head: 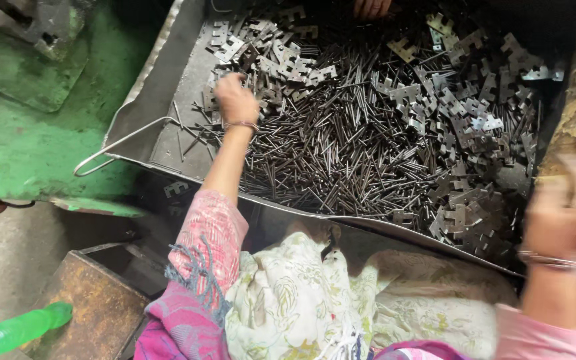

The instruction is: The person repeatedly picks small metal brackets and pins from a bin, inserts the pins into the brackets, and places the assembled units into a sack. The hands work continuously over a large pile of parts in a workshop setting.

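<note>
Floral cloth (288, 300) covers the lap at lower centre. Left of it, a green plastic bottle (18, 329) lies lower left. Left hand (236, 99) is clenched over hinge plates (271, 57) at upper centre, inside the metal tray (155, 87). Steel pins (341, 140) fill the tray's middle. Right hand (565, 213), right edge, is blurred; grip cannot be told.

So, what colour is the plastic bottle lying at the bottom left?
The plastic bottle is bright green, seen best in the head view, beside a rusty brown box.
</note>
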